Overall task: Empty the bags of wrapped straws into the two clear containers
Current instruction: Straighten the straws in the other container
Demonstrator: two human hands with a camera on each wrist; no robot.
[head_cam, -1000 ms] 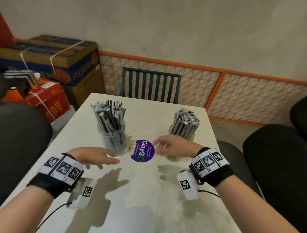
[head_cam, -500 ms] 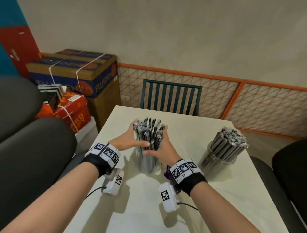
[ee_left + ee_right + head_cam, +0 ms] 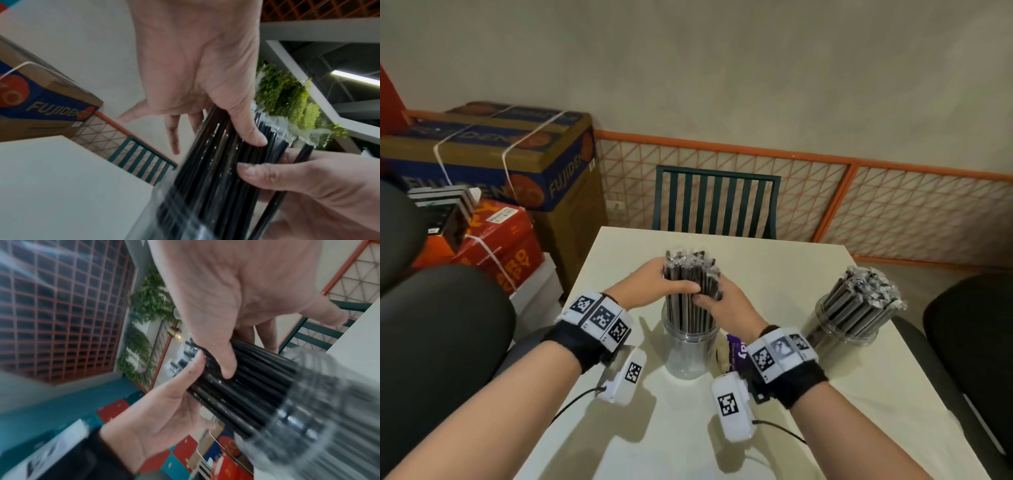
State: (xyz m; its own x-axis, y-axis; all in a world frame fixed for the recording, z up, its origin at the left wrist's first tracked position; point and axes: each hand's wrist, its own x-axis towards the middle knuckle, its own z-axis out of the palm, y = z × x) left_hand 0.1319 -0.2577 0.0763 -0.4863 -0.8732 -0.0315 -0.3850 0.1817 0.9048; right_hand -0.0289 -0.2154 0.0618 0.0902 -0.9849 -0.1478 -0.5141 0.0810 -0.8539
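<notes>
A bundle of black wrapped straws [image 3: 690, 274] stands upright in the nearer clear container [image 3: 688, 353] on the white table [image 3: 774, 428]. My left hand [image 3: 671, 281] grips the bundle from the left, its thumb across the front. From the right my right hand [image 3: 710, 293] grips the same bundle, the two thumbs almost meeting. The left wrist view shows my left hand [image 3: 236, 138] on the straws [image 3: 216, 170]. In the right wrist view my right hand [image 3: 236, 363] holds the straws [image 3: 246, 386] above the container [image 3: 318, 410]. A second clear container [image 3: 842, 329], packed with straws [image 3: 866, 287], stands to the right.
A purple round label [image 3: 736, 356] lies on the table between the containers. A green slatted chair [image 3: 717, 202] stands at the far edge. Black chairs flank the table at left [image 3: 441, 342] and right [image 3: 969, 342]. Stacked cardboard boxes [image 3: 493, 157] sit at the back left.
Both hands rose from the table and closed round the straws in the near container. The splayed straws are now pressed into a tight upright bundle.
</notes>
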